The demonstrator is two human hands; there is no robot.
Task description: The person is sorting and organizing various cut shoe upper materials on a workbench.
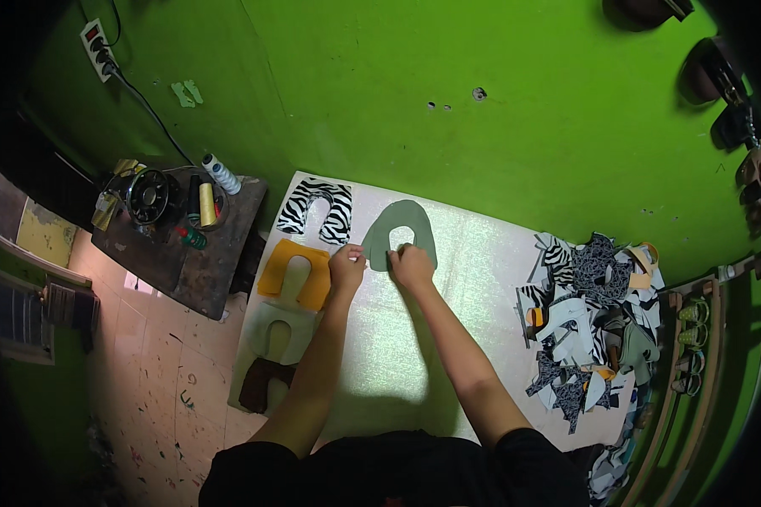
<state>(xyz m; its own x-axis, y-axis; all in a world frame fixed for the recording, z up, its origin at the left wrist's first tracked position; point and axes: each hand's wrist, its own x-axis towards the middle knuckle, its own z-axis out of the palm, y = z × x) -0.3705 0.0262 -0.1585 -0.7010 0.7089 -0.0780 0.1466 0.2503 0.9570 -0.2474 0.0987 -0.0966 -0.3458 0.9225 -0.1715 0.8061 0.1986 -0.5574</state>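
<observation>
Four U-shaped pieces lie set out left, the green piece seemingly pending, pinched by the right hand, the left hand half-curled, hold unclear.

You are using two hands: one left hand and one right hand. Five curved pieces are lying before you: one green piece, one zebra piece, one yellow piece, one pale piece and one brown piece. Two worktops are standing here: one white worktop, one dark worktop. One scrap heap is lying too jumbled for counting individual bits.
</observation>
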